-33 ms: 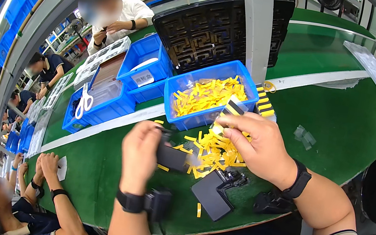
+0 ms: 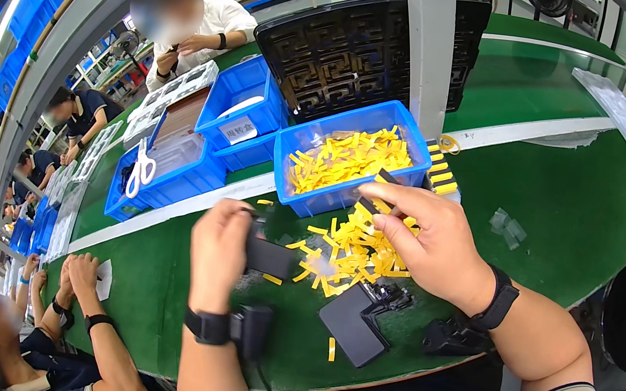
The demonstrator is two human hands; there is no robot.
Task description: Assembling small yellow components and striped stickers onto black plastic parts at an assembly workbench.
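Observation:
My left hand (image 2: 218,250) is closed on a flat black rectangular part (image 2: 269,258), held over the green table. My right hand (image 2: 427,230) pinches a small strip (image 2: 386,181) with black and yellow on it, just at the near right rim of a blue bin (image 2: 297,201). Yellow tabs (image 2: 352,157) fill that bin. More of them lie in a loose heap (image 2: 356,257) beneath my right hand. Closer to me rests an L-shaped black part (image 2: 354,324) with a jumble of small black pieces (image 2: 389,295) at its upper end.
Other blue bins (image 2: 243,105) stand at the left, one holding white-handled scissors (image 2: 142,169). Upright black trays (image 2: 344,56) lean behind the bins by a grey post (image 2: 424,48). Clear plastic bits (image 2: 506,228) lie to the right. Co-workers sit along the left; one's hands (image 2: 85,280) are near.
My left hand has moved left with the black part, away from the yellow heap. The strip in my right hand is turned and shows less of itself.

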